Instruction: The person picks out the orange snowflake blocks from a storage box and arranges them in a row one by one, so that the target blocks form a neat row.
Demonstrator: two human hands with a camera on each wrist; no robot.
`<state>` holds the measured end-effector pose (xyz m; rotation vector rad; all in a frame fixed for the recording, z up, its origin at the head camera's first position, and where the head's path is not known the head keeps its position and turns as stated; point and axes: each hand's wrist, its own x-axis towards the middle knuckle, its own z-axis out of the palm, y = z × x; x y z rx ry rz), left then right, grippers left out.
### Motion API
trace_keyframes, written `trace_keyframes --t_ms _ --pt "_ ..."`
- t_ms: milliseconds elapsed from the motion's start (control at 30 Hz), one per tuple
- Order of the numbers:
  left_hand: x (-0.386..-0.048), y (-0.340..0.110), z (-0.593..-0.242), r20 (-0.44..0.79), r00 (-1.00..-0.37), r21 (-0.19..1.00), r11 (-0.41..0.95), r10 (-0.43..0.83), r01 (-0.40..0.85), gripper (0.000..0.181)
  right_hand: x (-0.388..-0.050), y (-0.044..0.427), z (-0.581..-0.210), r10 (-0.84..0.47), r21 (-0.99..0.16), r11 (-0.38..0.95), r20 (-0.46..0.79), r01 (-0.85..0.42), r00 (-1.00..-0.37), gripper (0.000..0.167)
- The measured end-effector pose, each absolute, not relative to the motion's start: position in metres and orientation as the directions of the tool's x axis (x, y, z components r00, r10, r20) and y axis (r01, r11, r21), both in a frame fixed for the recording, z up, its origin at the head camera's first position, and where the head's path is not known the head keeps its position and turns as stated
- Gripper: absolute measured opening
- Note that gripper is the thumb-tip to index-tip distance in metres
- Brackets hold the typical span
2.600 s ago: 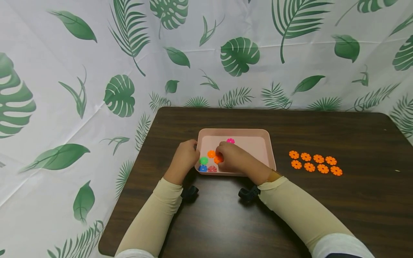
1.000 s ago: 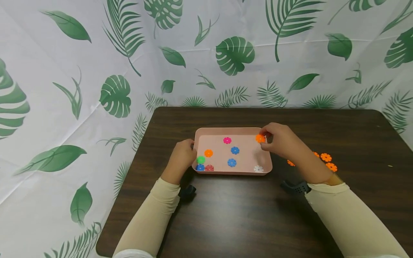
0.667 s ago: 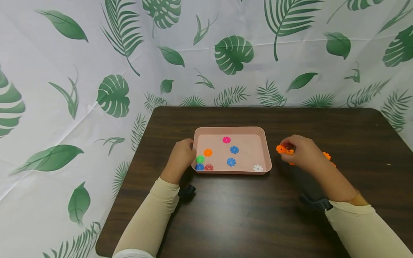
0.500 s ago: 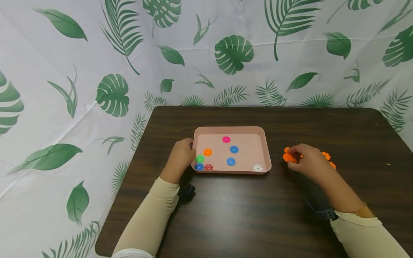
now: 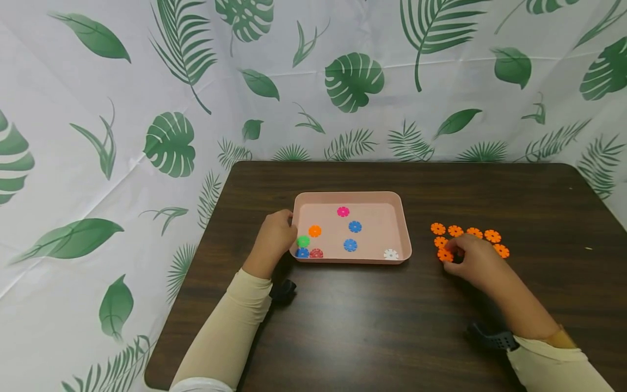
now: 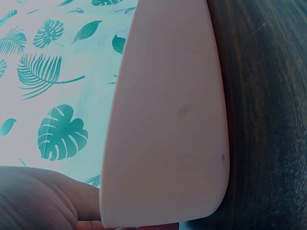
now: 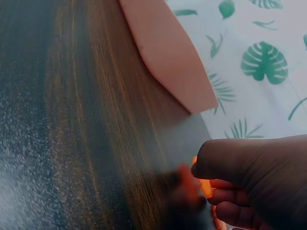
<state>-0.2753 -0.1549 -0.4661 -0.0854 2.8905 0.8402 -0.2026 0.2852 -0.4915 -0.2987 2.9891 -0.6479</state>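
My right hand (image 5: pixel 477 262) pinches an orange notched plastic disc (image 5: pixel 444 255) between thumb and fingers, low over the table right of the pink tray (image 5: pixel 372 204). In the right wrist view the orange disc (image 7: pixel 205 188) shows edge-on at the thumb tip. More orange discs (image 5: pixel 438 228) lie in rows around these fingers; some are partly hidden by the hand. My left hand (image 5: pixel 275 235) holds the tray's left end. The left wrist view shows its thumb (image 6: pixel 81 199) at the tray's rim, with other fingers mostly hidden behind the wall.
Inside the tray lie a pink disc (image 5: pixel 343 212), two blue discs towards the middle, a white disc (image 5: pixel 391 254) at the right corner, and orange, green (image 5: pixel 303 241), blue and red discs at the left. A leaf-print cloth (image 5: pixel 294 81) hangs behind the dark wooden table (image 5: pixel 343 326).
My right hand lifted an orange disc out of the tray, carried it right and brought it down in front of the orange rows. The left hand stays at the tray's left end.
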Motion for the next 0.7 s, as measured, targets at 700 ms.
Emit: trace_keyframes --t_ms 700 --pt "-0.2749 -0.1542 -0.4666 -0.172 -0.984 0.540 0.833 -0.036 -0.125 0.041 -0.2017 0.2855 -0.4927 -0.203 -0.399 0.899 -0.009 -0.183 -0.979 0.035"
